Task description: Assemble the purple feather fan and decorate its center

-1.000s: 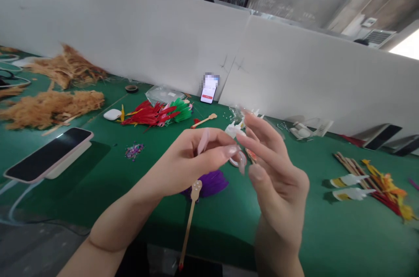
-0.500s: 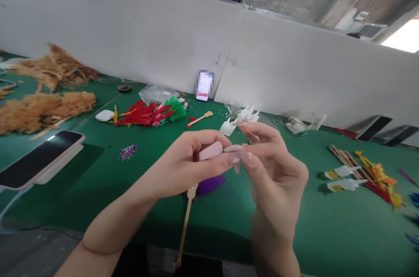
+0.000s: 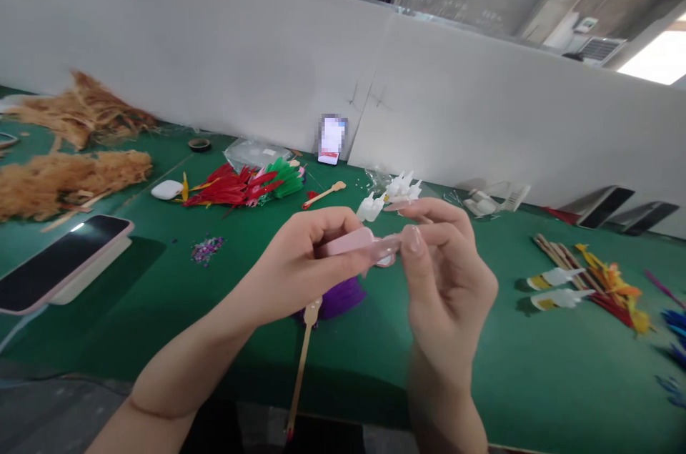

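Note:
My left hand (image 3: 300, 264) and my right hand (image 3: 450, 275) are raised over the green table (image 3: 536, 368), their fingertips meeting. Both hands have long pale pink nails. The fingers of both pinch a small, thin, pale piece (image 3: 386, 248) between them; I cannot make out what it is. Right under the hands lies a wooden stick (image 3: 300, 368) with purple feathers (image 3: 343, 297) at its upper end. A small tape roll (image 3: 386, 262) peeks out just below the fingertips.
A phone on a stand (image 3: 64, 264) sits at the left. Red and green feathers (image 3: 241, 186), tan feather piles (image 3: 69, 175), small white bottles (image 3: 399, 189), sequins (image 3: 206, 249), and sticks with orange feathers (image 3: 589, 275) lie around. A white divider (image 3: 214, 61) backs the table.
The right hand's fingers have curled from spread to a pinch against the left fingertips. Both hands have sunk slightly; the view has shifted a little to the right.

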Motion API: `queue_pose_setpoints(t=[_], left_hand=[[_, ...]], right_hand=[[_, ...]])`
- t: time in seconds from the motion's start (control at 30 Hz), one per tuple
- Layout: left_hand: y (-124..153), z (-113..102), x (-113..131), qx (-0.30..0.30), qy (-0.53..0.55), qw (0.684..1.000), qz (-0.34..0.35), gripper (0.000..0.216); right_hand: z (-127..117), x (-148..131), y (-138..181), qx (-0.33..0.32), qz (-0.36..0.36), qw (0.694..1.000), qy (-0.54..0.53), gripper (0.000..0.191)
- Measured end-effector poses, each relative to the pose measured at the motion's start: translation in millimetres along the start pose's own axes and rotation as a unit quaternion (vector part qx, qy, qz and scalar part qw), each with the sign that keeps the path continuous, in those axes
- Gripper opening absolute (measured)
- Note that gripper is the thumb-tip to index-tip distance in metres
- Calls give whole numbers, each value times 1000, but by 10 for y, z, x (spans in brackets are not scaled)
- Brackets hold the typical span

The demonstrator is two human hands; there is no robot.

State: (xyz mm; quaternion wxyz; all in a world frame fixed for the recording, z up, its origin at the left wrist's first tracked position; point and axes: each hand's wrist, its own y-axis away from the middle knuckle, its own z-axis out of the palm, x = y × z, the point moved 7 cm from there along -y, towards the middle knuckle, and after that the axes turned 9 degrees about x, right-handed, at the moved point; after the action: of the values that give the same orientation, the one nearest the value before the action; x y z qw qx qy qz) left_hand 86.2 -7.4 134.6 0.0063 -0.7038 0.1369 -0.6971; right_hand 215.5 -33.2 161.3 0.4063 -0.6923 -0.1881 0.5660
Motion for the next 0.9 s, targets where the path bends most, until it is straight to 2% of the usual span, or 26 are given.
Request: queue_pose_setpoints(t=[0.23,0.33,0.43,0.57,0.77,0.9], left_hand=[[-25,66,-26,-48,72,996,-33,32],[-26,72,-30,-51,76,995,-38,33],[-20,30,-5,-19,68,997,-9,37],[7,-52,66,41,25,997,64,38],[55,-175,141,145,-29,977,155,16],[72,-169,163,149,-44,972,174,20]], right_hand=[[-26,7,-23,11,-2,1000,-6,19],[-11,29,-25,-3,18,1000,-21,21],[59,84,-1,-44,71,995,-59,26],[126,150,36,-73,132,982,-115,31],[144,187,34,-79,153,978,-121,33],[161,202,46,-87,171,971,-140,32]])
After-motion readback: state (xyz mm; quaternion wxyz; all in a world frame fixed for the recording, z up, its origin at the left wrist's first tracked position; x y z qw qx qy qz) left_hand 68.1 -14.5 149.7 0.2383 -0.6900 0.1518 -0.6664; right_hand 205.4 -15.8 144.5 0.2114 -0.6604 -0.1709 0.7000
